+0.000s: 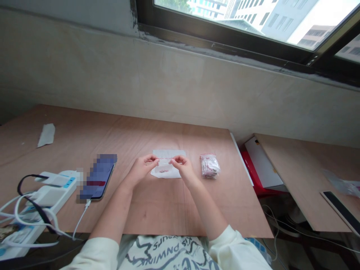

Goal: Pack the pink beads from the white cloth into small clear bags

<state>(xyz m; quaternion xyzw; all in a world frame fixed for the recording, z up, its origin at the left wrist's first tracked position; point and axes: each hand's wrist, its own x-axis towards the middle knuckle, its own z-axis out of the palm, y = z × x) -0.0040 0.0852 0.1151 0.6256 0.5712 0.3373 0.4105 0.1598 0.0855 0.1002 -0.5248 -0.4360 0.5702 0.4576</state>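
Observation:
Between my two hands a thin pinkish string (165,158) is stretched sideways above a white sheet of paper (168,153). My left hand (144,166) pinches its left end between thumb and fingertips. The other end is pinched by my right hand (183,167). On the paper, below the string, lies a small reddish bit (163,171), too small to make out. To the right of my right hand sits a clear plastic zip bag (210,166) with a red seal line and small pinkish items inside.
A phone (98,178) on a white charging cable lies left of my left arm. A white power strip (56,195) with plugs and tangled cables fills the lower left. A paper scrap (46,135) lies far left. Past a gap on the right stands another table (303,168).

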